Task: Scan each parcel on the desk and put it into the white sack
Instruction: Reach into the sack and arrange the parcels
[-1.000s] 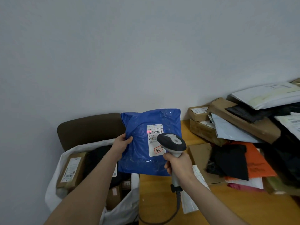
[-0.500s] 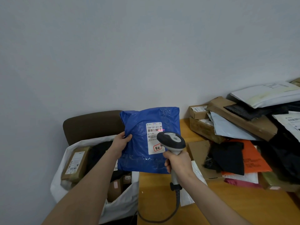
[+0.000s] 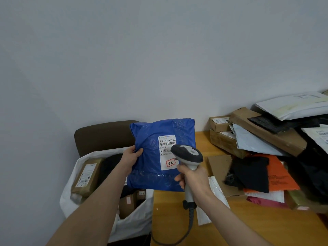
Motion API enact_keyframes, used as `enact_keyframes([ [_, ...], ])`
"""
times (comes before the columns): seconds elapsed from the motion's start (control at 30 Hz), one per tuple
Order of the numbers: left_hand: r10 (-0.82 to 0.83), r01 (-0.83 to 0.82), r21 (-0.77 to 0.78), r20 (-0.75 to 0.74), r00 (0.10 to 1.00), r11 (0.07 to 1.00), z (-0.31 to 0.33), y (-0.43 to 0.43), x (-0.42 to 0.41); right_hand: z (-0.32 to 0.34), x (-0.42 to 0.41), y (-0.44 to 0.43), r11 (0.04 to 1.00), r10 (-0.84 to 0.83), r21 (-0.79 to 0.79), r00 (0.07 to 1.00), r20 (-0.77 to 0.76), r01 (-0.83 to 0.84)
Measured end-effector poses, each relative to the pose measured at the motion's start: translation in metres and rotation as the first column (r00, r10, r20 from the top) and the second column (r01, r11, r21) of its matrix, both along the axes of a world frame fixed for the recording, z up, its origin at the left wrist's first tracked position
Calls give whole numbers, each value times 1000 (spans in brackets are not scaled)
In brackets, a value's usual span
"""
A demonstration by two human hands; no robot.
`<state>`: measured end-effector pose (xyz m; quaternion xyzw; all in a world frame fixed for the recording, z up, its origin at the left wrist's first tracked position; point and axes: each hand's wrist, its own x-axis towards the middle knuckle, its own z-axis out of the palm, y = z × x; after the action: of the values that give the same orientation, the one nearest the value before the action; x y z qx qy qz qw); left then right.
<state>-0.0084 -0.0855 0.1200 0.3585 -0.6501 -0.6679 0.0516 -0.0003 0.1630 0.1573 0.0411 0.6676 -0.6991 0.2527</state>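
Observation:
My left hand pinches the left edge of a blue plastic parcel and holds it upright over the desk's left end, its white barcode label facing me. My right hand grips the handle of a grey and white barcode scanner, whose head points at the label from just in front. The white sack stands open below my left arm, with a brown box and dark parcels inside.
The wooden desk carries a heap of parcels on the right: cardboard boxes, white mailers, black bags and an orange mailer. A brown chair back stands behind the sack. The scanner's coiled cable hangs over the desk edge.
The red scan line seen on the label earlier is gone. Both hands hold the parcel and scanner in almost the same pose; the view has shifted slightly.

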Motion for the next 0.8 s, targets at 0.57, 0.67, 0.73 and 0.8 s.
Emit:
enact_keyframes([
  [0.57,1,-1,-3,-2,1000,1000,2,4,-7,4,-5,5,998,19,56,1000,-8,-19],
  [0.67,5,-5,0,-2,1000,1000,2,3,-4,3,-5,3,998,27,59,1000,-13,-26],
  [0.73,10,-10,7,8,1000,1000,3,1,-2,1,-5,0,998,32,57,999,-14,-31],
  [0.8,19,-19,16,3,1000,1000,3,-2,2,0,-5,-5,998,50,45,999,-13,-50],
])
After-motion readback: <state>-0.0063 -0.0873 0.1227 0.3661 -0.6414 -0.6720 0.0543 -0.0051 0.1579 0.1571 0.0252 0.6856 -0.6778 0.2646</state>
